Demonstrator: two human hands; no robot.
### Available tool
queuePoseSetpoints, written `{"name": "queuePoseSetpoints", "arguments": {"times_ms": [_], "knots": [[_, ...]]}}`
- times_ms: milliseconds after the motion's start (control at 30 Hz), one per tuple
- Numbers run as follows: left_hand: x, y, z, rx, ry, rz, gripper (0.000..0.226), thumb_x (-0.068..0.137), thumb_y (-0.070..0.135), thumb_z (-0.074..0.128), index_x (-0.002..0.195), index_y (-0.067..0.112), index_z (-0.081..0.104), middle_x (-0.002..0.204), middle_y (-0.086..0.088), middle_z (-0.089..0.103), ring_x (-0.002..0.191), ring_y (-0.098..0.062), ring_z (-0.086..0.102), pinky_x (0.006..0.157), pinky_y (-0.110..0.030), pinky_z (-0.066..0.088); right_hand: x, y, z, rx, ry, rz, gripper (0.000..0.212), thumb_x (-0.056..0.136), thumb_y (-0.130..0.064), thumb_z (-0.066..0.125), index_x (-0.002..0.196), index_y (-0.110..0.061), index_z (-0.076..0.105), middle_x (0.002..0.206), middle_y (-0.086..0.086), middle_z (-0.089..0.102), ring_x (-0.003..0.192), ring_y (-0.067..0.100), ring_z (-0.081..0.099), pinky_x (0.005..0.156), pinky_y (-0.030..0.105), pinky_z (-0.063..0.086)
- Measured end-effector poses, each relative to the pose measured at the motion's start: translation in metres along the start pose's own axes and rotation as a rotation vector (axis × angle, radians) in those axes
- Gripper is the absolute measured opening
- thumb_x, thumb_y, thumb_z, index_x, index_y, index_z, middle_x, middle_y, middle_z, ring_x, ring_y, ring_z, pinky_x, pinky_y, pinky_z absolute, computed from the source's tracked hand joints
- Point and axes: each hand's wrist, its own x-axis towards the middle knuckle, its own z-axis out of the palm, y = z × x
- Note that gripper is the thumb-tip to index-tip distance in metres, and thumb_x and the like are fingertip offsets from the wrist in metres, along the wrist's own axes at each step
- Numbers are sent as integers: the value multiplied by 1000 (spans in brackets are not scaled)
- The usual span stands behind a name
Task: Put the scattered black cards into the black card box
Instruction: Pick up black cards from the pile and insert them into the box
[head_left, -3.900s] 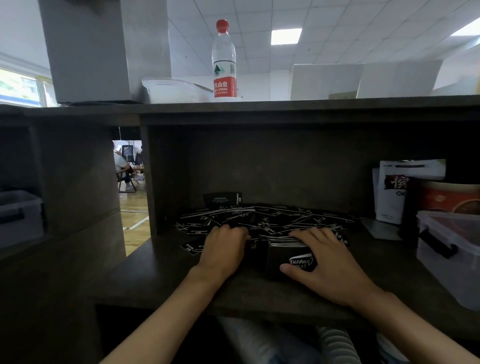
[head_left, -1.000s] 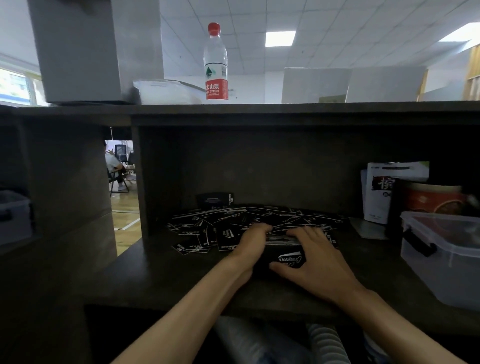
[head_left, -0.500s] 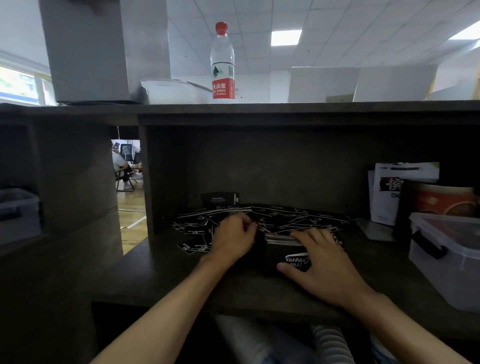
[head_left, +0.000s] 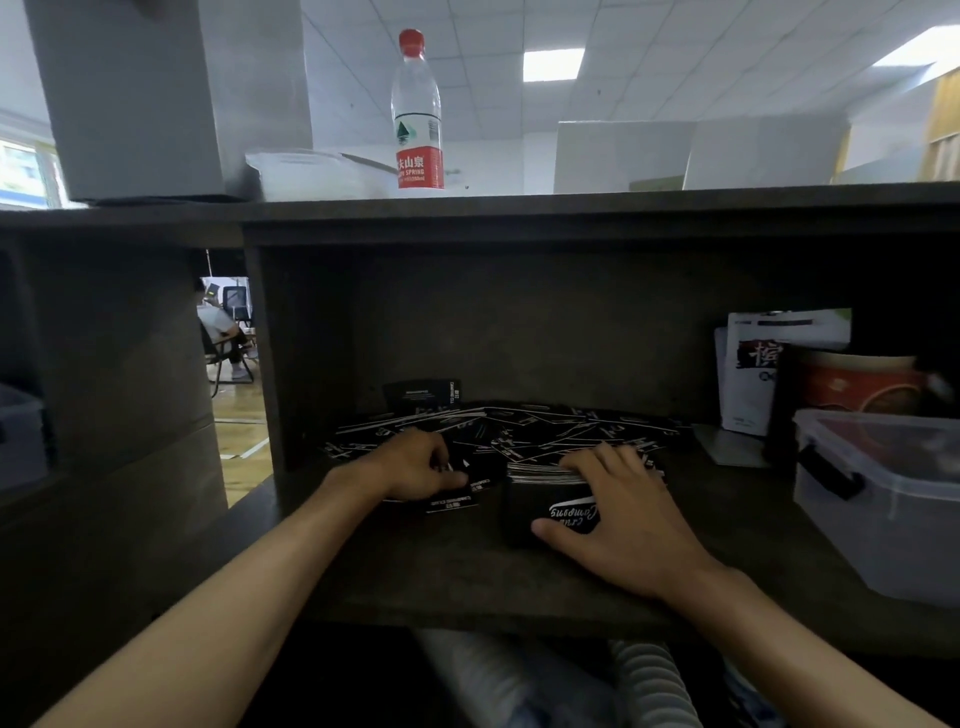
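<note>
right hand (head_left: 618, 525) fingers grip the card box (head_left: 540, 512); left hand (head_left: 415, 467) fingers pinch scattered cards (head_left: 545, 431).

Scattered cards (head_left: 545, 431) lie across the back of the shelf (head_left: 467, 571), the card box (head_left: 524, 506) in front of them. A lidded container (head_left: 883, 493) sits at right; a bottle (head_left: 418, 111) stands on top.

Black cards (head_left: 550, 434) with white edges and print lie fanned in a loose heap across the middle of the frame, some overlapping. The black card box (head_left: 535, 512) stands just below them at centre right, open-topped, a white-edged stack showing inside, white script on its front
</note>
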Motion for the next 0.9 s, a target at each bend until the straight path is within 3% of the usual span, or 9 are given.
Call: {"name": "queuePoseSetpoints", "arguments": {"times_ms": [100,167,267,500,600,667,733,800,900], "knots": [[14,-5,-9,-3,-150,-87,77,78,56,72,143,27,42,148,0,43,131,-21,45,98,-28,38,0,0,0,5,-17,8,78,71,-88,40,132,-39,42,120,-21,40,117,3,33,101,39,39],[22,-4,-16,51,-221,-125,92,75,60,73,150,27,31,157,1,29,141,-24,33,110,-35,32,0,-1,-1,-1,-49,19,85,71,-88,36,139,-38,38,124,-19,38,120,4,31,105,39,37],[27,5,-26,81,-319,-188,101,73,58,75,154,29,21,162,0,18,146,-29,25,114,-43,28,0,-4,-5,-59,-87,21,86,73,-87,32,142,-35,37,127,-15,38,123,8,31,106,42,36],[42,12,-36,182,-391,-205,114,55,67,82,148,21,35,153,-1,37,138,-29,38,109,-43,38,5,-7,-11,-118,-164,34,87,70,-90,31,137,-36,36,128,-12,37,124,13,30,103,44,39],[43,6,-41,185,-294,-186,91,64,60,81,136,14,51,137,-1,52,124,-24,51,102,-35,44,10,-8,-12,-86,-191,62,88,64,-94,33,134,-40,37,126,-15,36,122,11,30,96,39,43],[39,-1,-47,82,-92,-73,44,81,39,76,113,9,65,111,-8,64,98,-19,59,82,-26,47,10,-11,-9,-104,-162,80,90,62,-96,32,130,-39,40,123,-15,38,120,11,32,94,38,44],[23,-11,-49,-168,200,20,8,90,21,68,86,14,66,86,-6,67,77,-14,61,67,-23,45,9,-15,-3,-126,-116,107,92,59,-100,28,126,-38,44,121,-14,40,118,11,34,94,39,45],[-5,-16,-44,-348,379,118,21,93,18,62,73,23,60,68,5,63,63,-4,60,56,-16,43,8,-18,1,-144,-79,125,97,57,-103,23,124,-37,47,120,-14,40,117,12,36,95,41,45],[-45,-14,-13,-412,190,246,20,98,20,54,81,26,63,70,8,63,64,-4,61,58,-16,48,9,-20,4,-155,-62,135,104,55,-104,20,128,-33,45,133,-11,36,124,14,35,99,45,43]]}}
